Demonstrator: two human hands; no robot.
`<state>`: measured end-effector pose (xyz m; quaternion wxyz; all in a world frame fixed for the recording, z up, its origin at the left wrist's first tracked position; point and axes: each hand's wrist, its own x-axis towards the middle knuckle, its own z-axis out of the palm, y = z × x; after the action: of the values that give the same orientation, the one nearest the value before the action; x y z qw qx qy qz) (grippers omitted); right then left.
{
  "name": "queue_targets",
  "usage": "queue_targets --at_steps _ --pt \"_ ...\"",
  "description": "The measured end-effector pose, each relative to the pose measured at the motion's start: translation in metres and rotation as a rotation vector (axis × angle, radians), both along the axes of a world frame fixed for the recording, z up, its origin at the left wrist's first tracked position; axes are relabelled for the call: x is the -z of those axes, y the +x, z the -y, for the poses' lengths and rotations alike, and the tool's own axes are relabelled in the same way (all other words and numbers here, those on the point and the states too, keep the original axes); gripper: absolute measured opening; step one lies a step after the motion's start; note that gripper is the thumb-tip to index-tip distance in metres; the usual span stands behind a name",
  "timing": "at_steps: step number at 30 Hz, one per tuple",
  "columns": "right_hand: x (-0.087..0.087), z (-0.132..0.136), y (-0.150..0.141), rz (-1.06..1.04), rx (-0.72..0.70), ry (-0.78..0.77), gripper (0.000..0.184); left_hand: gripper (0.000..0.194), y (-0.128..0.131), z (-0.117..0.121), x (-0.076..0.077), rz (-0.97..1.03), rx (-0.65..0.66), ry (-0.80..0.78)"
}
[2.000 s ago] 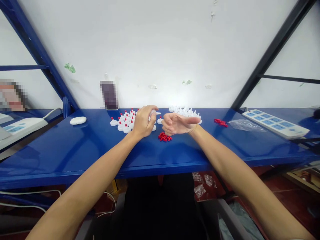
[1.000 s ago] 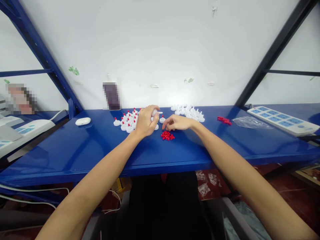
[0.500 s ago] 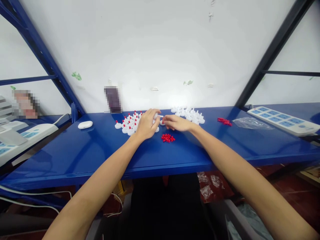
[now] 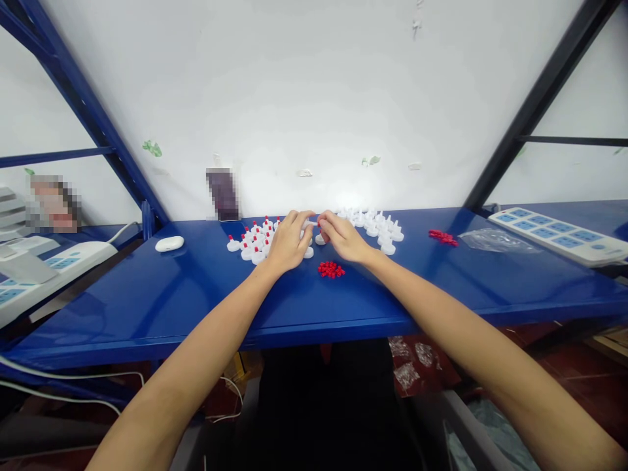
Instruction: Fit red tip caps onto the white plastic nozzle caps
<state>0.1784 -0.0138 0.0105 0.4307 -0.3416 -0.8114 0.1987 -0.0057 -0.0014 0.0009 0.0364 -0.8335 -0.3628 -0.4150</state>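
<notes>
My left hand is closed around a white nozzle cap, whose spout points right. Thumb and fingers of my right hand pinch a small red tip cap at the end of that spout. Below the fingers lies a pile of loose red tip caps. Beside my left hand stand several white nozzle caps with red tips. Beyond my right hand are several white nozzle caps with bare spouts. Another white cap sits on the table between the hands, partly hidden.
On the blue table, a white earbud case lies to the left. More red pieces, a clear plastic bag and a power strip are at the right. Another power strip lies at far left.
My right hand has lifted slightly from near the tabletop, and its fingertips have come to the nozzle's spout with a red tip cap. My left hand stays nearly in place.
</notes>
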Motion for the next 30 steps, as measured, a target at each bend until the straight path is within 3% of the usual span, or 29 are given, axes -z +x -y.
queue_targets --at_steps 4,9,13,22,30 --pt "0.005 -0.004 -0.001 -0.033 -0.008 -0.005 0.029 0.037 -0.001 0.0 0.001 -0.01 0.045 -0.035" --pt "0.012 -0.015 -0.004 -0.228 -0.016 -0.064 0.037 0.054 -0.003 0.001 0.001 -0.052 0.113 -0.051" --pt "0.012 -0.019 -0.006 -0.343 -0.044 -0.153 0.043 0.046 -0.001 0.001 0.001 -0.056 0.155 -0.049" --pt "0.011 -0.017 -0.004 -0.217 0.032 -0.06 0.04 0.041 0.0 0.001 0.0 -0.075 0.095 -0.035" --pt "0.009 -0.008 -0.004 -0.111 -0.009 0.003 0.044 0.04 0.0 0.008 -0.004 -0.1 0.011 -0.051"
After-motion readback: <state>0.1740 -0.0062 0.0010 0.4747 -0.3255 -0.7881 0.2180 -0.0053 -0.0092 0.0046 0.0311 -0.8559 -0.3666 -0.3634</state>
